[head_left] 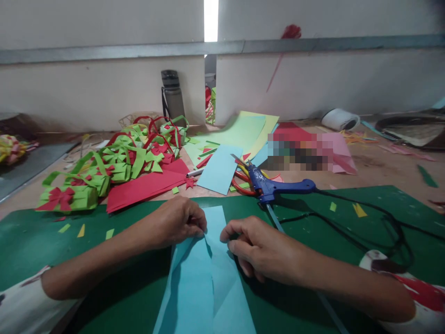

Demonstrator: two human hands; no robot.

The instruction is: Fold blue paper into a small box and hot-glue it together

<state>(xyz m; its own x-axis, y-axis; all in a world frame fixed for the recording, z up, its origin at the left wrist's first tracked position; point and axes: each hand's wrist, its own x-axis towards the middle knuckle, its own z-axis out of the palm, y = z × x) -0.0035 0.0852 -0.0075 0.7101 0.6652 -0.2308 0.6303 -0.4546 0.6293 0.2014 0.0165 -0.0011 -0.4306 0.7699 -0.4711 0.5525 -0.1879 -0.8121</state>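
A long sheet of light blue paper point(225, 297) with a lengthwise fold lies in front of me on a green mat point(114, 278). My left hand point(182, 220) is closed, thumb and forefinger pinching the edge of the folded flap near its far end. On the opposite side, my right hand point(257, 246) has curled fingers, with thumb and forefinger at the sheet's right edge; part of that grip is hidden. Just beyond the right hand rests a blue hot glue gun point(267, 183), its glue stick point(274, 217) pointing back towards me.
Green paper baskets point(69, 197) with red bows stand at the left. Red paper point(149, 183), a light blue card point(220, 169) and pale green sheets point(239, 130) lie beyond the mat. A bottle point(173, 95) stands by the wall. A black cord point(365, 202) crosses the right side.
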